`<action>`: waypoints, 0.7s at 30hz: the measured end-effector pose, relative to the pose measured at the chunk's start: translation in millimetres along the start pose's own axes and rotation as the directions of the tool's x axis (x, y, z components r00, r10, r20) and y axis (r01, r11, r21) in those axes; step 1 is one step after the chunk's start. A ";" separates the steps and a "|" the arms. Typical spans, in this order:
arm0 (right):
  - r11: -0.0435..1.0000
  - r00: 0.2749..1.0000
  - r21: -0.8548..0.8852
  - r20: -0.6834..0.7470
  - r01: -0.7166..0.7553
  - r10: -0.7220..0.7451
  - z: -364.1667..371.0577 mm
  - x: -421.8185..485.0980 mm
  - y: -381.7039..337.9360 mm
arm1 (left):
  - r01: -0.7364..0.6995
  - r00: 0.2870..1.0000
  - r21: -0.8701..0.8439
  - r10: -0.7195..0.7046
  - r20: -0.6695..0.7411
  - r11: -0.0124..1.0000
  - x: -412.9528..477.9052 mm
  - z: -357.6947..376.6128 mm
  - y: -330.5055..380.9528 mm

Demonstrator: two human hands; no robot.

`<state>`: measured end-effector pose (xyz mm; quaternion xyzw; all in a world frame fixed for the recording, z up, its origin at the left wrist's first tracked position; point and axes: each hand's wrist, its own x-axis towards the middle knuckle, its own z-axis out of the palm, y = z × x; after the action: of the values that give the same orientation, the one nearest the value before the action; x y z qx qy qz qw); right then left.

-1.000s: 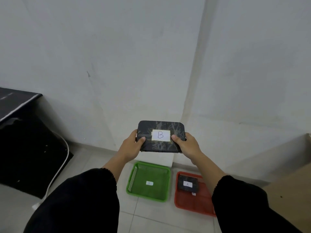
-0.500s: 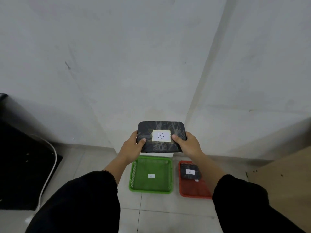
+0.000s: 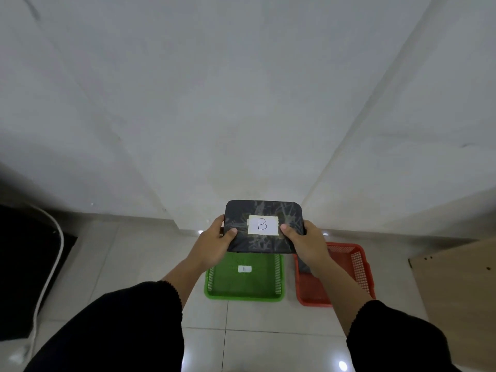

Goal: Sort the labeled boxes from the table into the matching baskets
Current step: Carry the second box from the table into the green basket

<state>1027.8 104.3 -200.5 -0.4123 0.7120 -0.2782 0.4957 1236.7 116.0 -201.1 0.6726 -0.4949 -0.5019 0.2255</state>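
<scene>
A dark patterned box (image 3: 264, 210) with a white label marked B is held level in front of me. My left hand (image 3: 212, 244) grips its left end and my right hand (image 3: 306, 244) grips its right end, thumbs on top. Below it on the floor lies a green basket (image 3: 214, 291) with a small white label inside. To its right lies a red basket (image 3: 359, 267); a dark box in it (image 3: 303, 267) is mostly hidden behind my right wrist.
White walls meet in a corner straight ahead. A dark piece of furniture (image 3: 24, 277) and a white cable (image 3: 43, 288) are at the left. A wooden board or tabletop (image 3: 461, 285) juts in at the right. Glossy floor tiles surround the baskets.
The view has tilted down and closer to the baskets. The box marked B now hangs over the green basket's far edge, and my right wrist covers the box in the red basket.
</scene>
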 end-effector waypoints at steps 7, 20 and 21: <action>1.000 1.000 0.009 -0.004 -0.028 0.028 73.8 101.5 122.5 | -0.002 1.000 -0.021 0.001 -0.023 1.000 95.8 54.6 -131.0; 0.997 0.998 0.066 0.042 -0.044 0.041 202.0 255.1 336.9 | -0.039 0.991 0.416 0.087 -0.098 0.909 251.6 132.0 -379.9; 0.998 0.999 0.055 0.032 -0.034 0.032 207.7 263.2 347.6 | -0.037 0.988 0.439 0.100 -0.121 0.898 260.5 135.4 -390.7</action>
<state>1069.4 55.4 -679.1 -0.3907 0.7029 -0.2833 0.5226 1288.4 69.4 -684.9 0.7218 -0.6006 -0.3217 0.1213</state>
